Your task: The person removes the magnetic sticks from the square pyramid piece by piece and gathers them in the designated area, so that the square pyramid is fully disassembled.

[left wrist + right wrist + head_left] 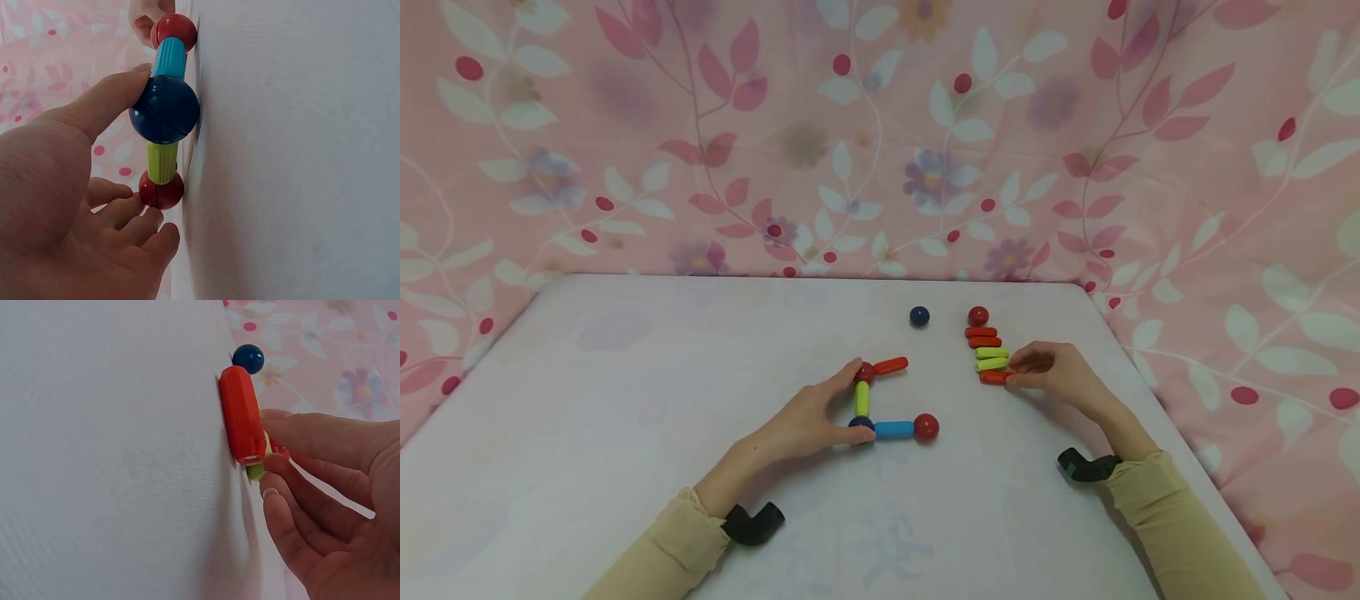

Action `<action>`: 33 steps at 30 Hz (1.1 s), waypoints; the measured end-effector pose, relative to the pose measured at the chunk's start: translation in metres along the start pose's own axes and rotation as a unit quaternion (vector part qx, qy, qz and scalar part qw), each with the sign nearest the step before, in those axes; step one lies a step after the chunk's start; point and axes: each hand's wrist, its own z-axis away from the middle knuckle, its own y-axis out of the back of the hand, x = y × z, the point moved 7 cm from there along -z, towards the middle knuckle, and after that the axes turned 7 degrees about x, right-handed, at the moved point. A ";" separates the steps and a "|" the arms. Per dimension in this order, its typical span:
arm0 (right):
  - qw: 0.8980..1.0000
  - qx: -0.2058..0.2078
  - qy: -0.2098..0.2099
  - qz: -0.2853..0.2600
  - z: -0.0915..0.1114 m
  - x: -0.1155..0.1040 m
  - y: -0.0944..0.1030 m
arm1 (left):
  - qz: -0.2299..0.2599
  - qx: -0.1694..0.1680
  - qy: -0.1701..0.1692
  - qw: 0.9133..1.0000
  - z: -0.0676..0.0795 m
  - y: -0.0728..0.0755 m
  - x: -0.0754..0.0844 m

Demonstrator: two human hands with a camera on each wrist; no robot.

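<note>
My left hand (805, 421) grips a chain of toy rods and balls, thumb on its dark blue ball (164, 110) and fingers at a red ball (161, 189). A lime rod (862, 399) links these two balls. From the blue ball a light blue rod (894, 430) runs right to another red ball (927, 427). One red rod (891, 366) sticks out from the upper red ball. Farther right, my right hand (1060, 377) pinches the right end of the nearest loose red rod (241, 415) between thumb and fingers.
Beyond that rod, two lime rods (992, 358) and two red rods (983, 337) lie in a column, with a loose red ball (978, 316) at its far end. A loose dark blue ball (919, 317) sits to its left. Floral cloth (880, 150) hangs behind the white table (625, 358).
</note>
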 end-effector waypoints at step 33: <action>0.974 -0.172 0.136 0.048 0.031 -0.107 -0.110 | -0.001 0.003 -0.013 1.000 -0.002 0.000 -0.002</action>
